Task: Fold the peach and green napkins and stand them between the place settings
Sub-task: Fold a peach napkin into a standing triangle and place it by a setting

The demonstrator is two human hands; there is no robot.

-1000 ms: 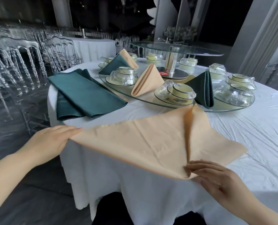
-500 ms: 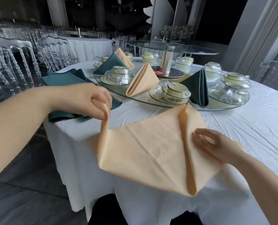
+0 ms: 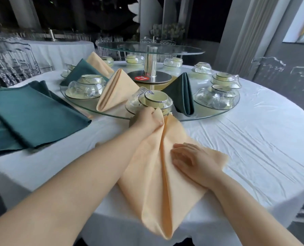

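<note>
left hand [image 3: 147, 121]: bare, slim fingers, thumb nail short and plain.
right hand [image 3: 192, 158]: bare, slender fingers, knuckles showing as faint ridges; nails too blurred to tell.
left forearm [image 3: 76, 183]: bare from the wrist to the lower left edge of view, smooth, looming wide near the camera.
right forearm [image 3: 245, 206]: bare from the wrist to the lower right edge of view, smooth, narrowest at the wrist.
clothing: a dark patch [image 3: 183, 243] at the bottom edge between the arms; cannot tell whether it is a garment.
build: slim wrists, both arms alike in shape.
</note>
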